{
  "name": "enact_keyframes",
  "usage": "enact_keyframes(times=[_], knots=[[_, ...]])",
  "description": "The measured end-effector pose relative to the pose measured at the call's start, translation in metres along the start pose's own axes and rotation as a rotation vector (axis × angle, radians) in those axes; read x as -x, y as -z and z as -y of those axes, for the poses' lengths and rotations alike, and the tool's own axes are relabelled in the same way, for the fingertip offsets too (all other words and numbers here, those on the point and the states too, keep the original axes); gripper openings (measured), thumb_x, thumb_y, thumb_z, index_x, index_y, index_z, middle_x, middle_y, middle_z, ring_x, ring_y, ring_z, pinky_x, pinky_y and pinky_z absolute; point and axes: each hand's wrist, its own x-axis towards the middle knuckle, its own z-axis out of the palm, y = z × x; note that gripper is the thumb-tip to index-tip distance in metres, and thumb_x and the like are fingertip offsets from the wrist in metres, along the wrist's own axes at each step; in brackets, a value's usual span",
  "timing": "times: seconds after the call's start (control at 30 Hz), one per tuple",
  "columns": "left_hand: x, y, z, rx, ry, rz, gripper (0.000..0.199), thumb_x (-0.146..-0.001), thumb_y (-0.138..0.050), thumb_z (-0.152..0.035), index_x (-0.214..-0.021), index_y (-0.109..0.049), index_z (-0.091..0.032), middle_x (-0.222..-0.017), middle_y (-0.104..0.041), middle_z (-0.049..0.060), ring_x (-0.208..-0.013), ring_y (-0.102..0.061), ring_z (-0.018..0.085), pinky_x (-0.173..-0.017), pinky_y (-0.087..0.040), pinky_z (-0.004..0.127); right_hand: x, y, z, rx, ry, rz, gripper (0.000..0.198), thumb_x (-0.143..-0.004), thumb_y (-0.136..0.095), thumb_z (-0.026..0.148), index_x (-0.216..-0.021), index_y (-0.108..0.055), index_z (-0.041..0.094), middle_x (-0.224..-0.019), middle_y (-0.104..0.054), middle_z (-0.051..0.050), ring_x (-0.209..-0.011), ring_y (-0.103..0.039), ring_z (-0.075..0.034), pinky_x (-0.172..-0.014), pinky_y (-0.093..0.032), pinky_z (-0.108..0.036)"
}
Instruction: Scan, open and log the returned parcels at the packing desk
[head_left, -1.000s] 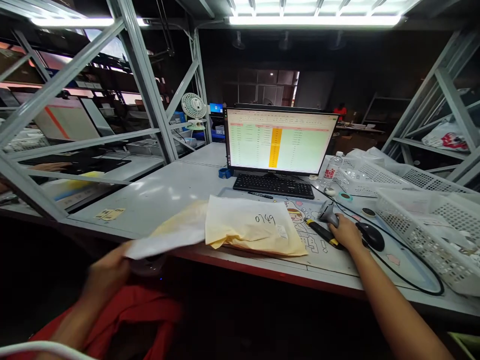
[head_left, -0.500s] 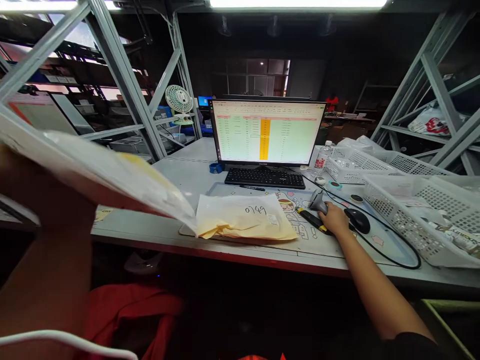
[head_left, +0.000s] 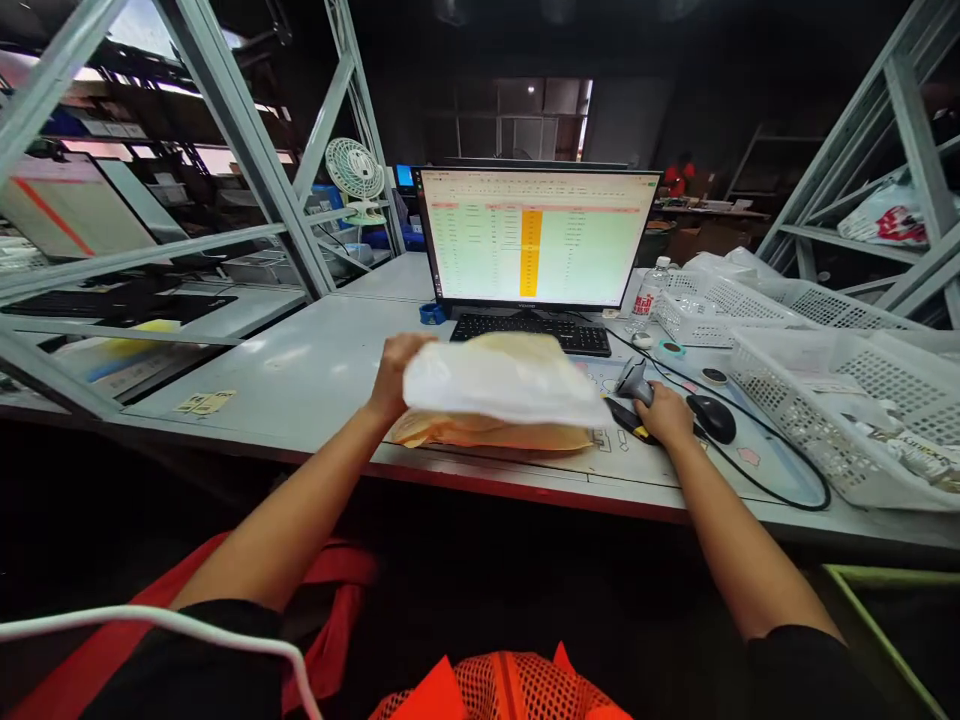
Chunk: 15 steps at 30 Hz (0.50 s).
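Observation:
My left hand (head_left: 397, 375) is closed on the left end of a white mailer package (head_left: 502, 382), blurred by motion, with a yellowish part along its far edge. Beneath it lies a yellow padded envelope (head_left: 495, 433), mostly covered, near the desk's front edge. To the right, my right hand (head_left: 667, 415) wraps round the handle of a grey barcode scanner (head_left: 634, 380) resting on the printed desk mat (head_left: 750, 455). A black and yellow utility knife (head_left: 628, 418) lies just left of those fingers.
Behind the packages stand a keyboard (head_left: 585, 338) and a monitor (head_left: 487, 240) showing a spreadsheet. A mouse (head_left: 711, 418) and looping black cable lie right of my hand. White perforated baskets (head_left: 847, 440) line the right side, near a bottle (head_left: 649, 290). Metal frames rise at both sides.
My left hand has swung in from the far left with the white mailer package, bringing it over the yellow padded envelope. My right hand stays at the barcode scanner.

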Motion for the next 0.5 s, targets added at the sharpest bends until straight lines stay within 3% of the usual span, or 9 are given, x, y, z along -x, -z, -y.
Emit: enact_keyframes(times=[0.07, 0.17, 0.3, 0.4, 0.5], knots=[[0.029, -0.003, 0.014, -0.001, -0.021, 0.153, 0.017, -0.096, -0.056, -0.021, -0.103, -0.071, -0.021, -0.128, -0.075, 0.007, -0.128, -0.061, 0.026, -0.120, -0.039, 0.048, -0.001, -0.001, -0.001, -0.003, -0.003, 0.001, 0.055, -0.102, -0.053, 0.042, -0.149, -0.052, 0.013, -0.139, -0.065, -0.019, -0.127, -0.061, -0.036, -0.102, -0.049, -0.045], [0.035, 0.004, 0.035, 0.000, 0.043, 0.258, 0.024, -0.094, -0.052, -0.024, -0.099, -0.074, -0.022, -0.136, -0.072, 0.009, -0.132, -0.059, 0.026, -0.120, -0.041, 0.049, -0.001, -0.001, -0.001, 0.001, -0.009, 0.006, 0.057, -0.102, -0.053, 0.042, -0.151, -0.051, 0.013, -0.141, -0.064, -0.020, -0.128, -0.060, -0.036, -0.103, -0.049, -0.046], [0.022, 0.008, 0.049, -0.013, 0.042, 0.244, 0.029, -0.094, -0.051, -0.030, -0.104, -0.076, -0.021, -0.135, -0.072, 0.010, -0.129, -0.061, 0.025, -0.119, -0.044, 0.045, -0.001, 0.000, -0.001, 0.008, -0.006, -0.002, 0.057, -0.101, -0.053, 0.042, -0.150, -0.052, 0.013, -0.139, -0.064, -0.021, -0.127, -0.061, -0.037, -0.102, -0.049, -0.046], [0.017, 0.014, 0.051, -0.071, -0.011, 0.232, 0.035, -0.095, -0.050, -0.028, -0.117, -0.075, -0.017, -0.138, -0.070, 0.012, -0.130, -0.061, 0.027, -0.119, -0.044, 0.046, -0.001, 0.001, -0.001, 0.015, -0.010, 0.012, 0.058, -0.101, -0.053, 0.043, -0.150, -0.052, 0.013, -0.139, -0.064, -0.021, -0.127, -0.061, -0.037, -0.101, -0.050, -0.047], [0.009, 0.034, 0.040, -0.215, 0.122, 0.219, 0.046, -0.091, -0.046, -0.015, -0.128, -0.072, -0.013, -0.140, -0.069, 0.014, -0.130, -0.062, 0.031, -0.118, -0.045, 0.049, -0.003, 0.002, -0.002, 0.036, -0.007, 0.042, 0.058, -0.102, -0.052, 0.044, -0.151, -0.050, 0.012, -0.141, -0.063, -0.022, -0.128, -0.061, -0.038, -0.101, -0.050, -0.046]])
